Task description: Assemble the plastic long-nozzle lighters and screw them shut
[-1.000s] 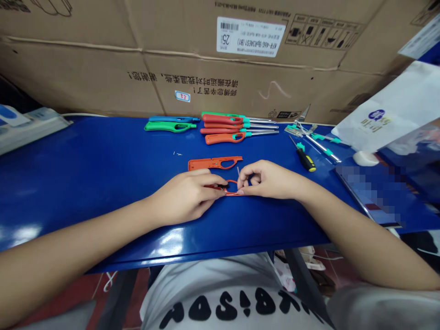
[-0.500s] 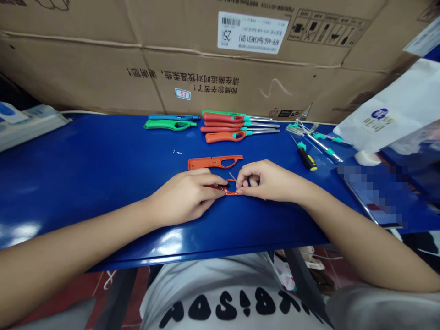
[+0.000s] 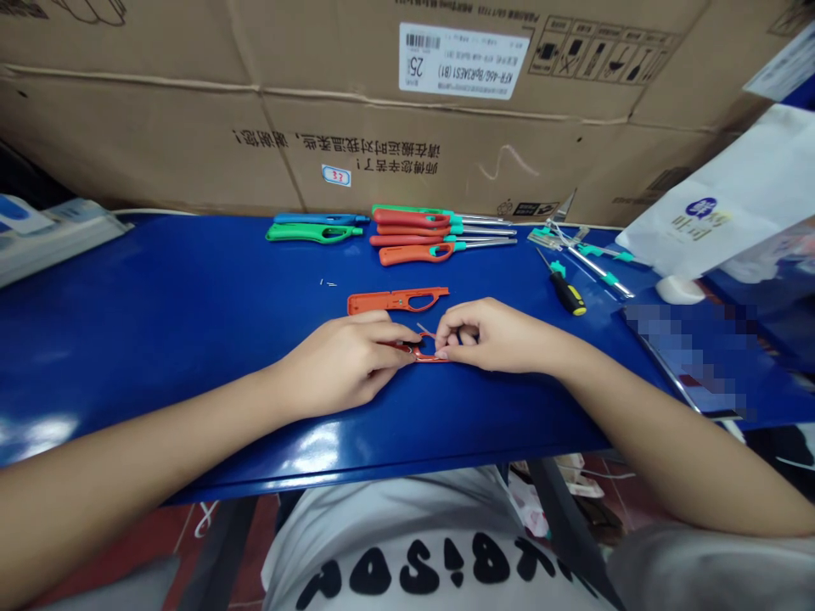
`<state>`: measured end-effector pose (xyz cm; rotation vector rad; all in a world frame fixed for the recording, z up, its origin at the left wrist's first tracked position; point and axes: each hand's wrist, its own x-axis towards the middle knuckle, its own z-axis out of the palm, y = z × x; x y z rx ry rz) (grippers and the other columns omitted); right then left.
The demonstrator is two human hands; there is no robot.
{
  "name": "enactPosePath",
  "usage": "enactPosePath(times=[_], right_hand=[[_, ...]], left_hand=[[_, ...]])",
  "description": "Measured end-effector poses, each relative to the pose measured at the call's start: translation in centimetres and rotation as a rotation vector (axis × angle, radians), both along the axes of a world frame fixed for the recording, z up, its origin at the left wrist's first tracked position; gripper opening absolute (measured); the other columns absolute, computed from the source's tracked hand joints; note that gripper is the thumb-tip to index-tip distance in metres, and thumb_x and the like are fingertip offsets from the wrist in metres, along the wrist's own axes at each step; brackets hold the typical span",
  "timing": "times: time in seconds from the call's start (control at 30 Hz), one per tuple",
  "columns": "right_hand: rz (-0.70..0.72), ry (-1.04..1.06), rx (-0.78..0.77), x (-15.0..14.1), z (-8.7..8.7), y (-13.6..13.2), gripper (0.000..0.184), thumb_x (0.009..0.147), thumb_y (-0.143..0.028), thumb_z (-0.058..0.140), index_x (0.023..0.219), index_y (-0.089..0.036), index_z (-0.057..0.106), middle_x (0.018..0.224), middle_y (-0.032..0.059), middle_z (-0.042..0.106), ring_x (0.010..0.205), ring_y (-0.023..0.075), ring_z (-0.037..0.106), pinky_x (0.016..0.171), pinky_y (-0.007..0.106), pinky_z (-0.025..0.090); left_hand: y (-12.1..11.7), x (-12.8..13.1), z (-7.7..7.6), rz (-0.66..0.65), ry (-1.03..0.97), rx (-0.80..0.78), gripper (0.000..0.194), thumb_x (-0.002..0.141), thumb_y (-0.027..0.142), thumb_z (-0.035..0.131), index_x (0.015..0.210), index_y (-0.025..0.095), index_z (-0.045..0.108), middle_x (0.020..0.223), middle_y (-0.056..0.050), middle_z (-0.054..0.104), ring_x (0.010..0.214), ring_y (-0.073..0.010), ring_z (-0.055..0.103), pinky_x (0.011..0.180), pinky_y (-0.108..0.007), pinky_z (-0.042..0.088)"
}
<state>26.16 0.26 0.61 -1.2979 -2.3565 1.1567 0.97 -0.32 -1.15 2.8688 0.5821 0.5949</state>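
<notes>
Left hand (image 3: 347, 361): my fingers clasp the near shell (image 3: 433, 359), probably steadying it on the table (image 3: 191, 331).
Right hand (image 3: 487, 335): my fingers pinch a strip (image 3: 424, 328) at the shell's right end, apparently for fine control.
Far shell (image 3: 395, 301): just beyond, hollow upward, likely keeping its inside visible.
Screwdriver (image 3: 569, 293): right, handle nearer me, presumably for easy reach.

On the table (image 3: 191, 305), the loose shell (image 3: 396, 301) has the second shell (image 3: 431, 359), left hand (image 3: 355, 356) and right hand (image 3: 479, 337) before it, tiny bits (image 3: 329, 284) to its left, two handles (image 3: 311, 232) behind it leftward, lighters (image 3: 413, 255) directly behind it, a screwdriver (image 3: 567, 294) to its right and a carton (image 3: 369, 119) farthest behind.
</notes>
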Motion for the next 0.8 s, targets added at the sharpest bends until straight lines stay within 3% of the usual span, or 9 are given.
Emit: enactPosePath(times=[0.13, 0.3, 0.43, 0.53, 0.8], right_hand=[[-0.023, 0.015, -0.018, 0.1, -0.1, 0.0, 0.014, 0.083, -0.029, 0.071, 0.087, -0.016, 0.072, 0.068, -0.0029, 0.060, 0.058, 0.0080, 0.049, 0.055, 0.021, 0.037], [0.022, 0.014, 0.082, 0.4, 0.1, 0.1, 0.011, 0.085, -0.024, 0.069, 0.091, -0.016, 0.074, 0.077, -0.0004, 0.065, 0.062, 0.0083, 0.051, 0.057, 0.021, 0.039], [0.103, 0.010, 0.151, 0.7, 0.4, 0.2, 0.012, 0.086, -0.018, 0.069, 0.095, -0.017, 0.076, 0.088, 0.0017, 0.067, 0.070, 0.0096, 0.057, 0.061, 0.021, 0.042], [0.146, 0.015, 0.178, 0.8, 0.6, 0.2, 0.013, 0.086, -0.017, 0.070, 0.097, -0.017, 0.076, 0.088, 0.0014, 0.066, 0.070, 0.0097, 0.056, 0.062, 0.021, 0.043], [0.225, 0.058, 0.241, 0.9, 1.0, 0.0, 0.022, 0.086, -0.010, 0.065, 0.104, -0.018, 0.075, 0.091, 0.0020, 0.066, 0.074, 0.0101, 0.058, 0.067, 0.021, 0.046]], left_hand=[[0.0, 0.0, -0.2, 0.004, -0.027, 0.000, 0.024, 0.099, 0.015, 0.054, 0.102, 0.020, 0.077, 0.120, -0.004, 0.075, 0.103, -0.0219, 0.071, 0.089, -0.035, 0.058], [0.0, 0.1, -0.4, 0.043, -0.088, -0.071, 0.019, 0.100, 0.018, 0.055, 0.109, 0.020, 0.071, 0.118, -0.004, 0.074, 0.106, -0.0195, 0.070, 0.093, -0.032, 0.056], [0.2, -0.1, -0.4, 0.153, -0.064, -0.164, 0.013, 0.095, 0.019, 0.061, 0.108, 0.020, 0.061, 0.104, -0.003, 0.073, 0.093, -0.0192, 0.071, 0.081, -0.030, 0.056], [0.3, -0.3, -0.5, 0.208, -0.067, -0.226, 0.019, 0.092, 0.022, 0.064, 0.109, 0.022, 0.055, 0.107, -0.003, 0.072, 0.094, -0.0202, 0.071, 0.079, -0.030, 0.056], [0.5, -0.2, -0.6, 0.183, -0.065, -0.205, 0.014, 0.095, 0.022, 0.059, 0.108, 0.022, 0.054, 0.106, -0.004, 0.069, 0.097, -0.0201, 0.068, 0.083, -0.031, 0.054]])
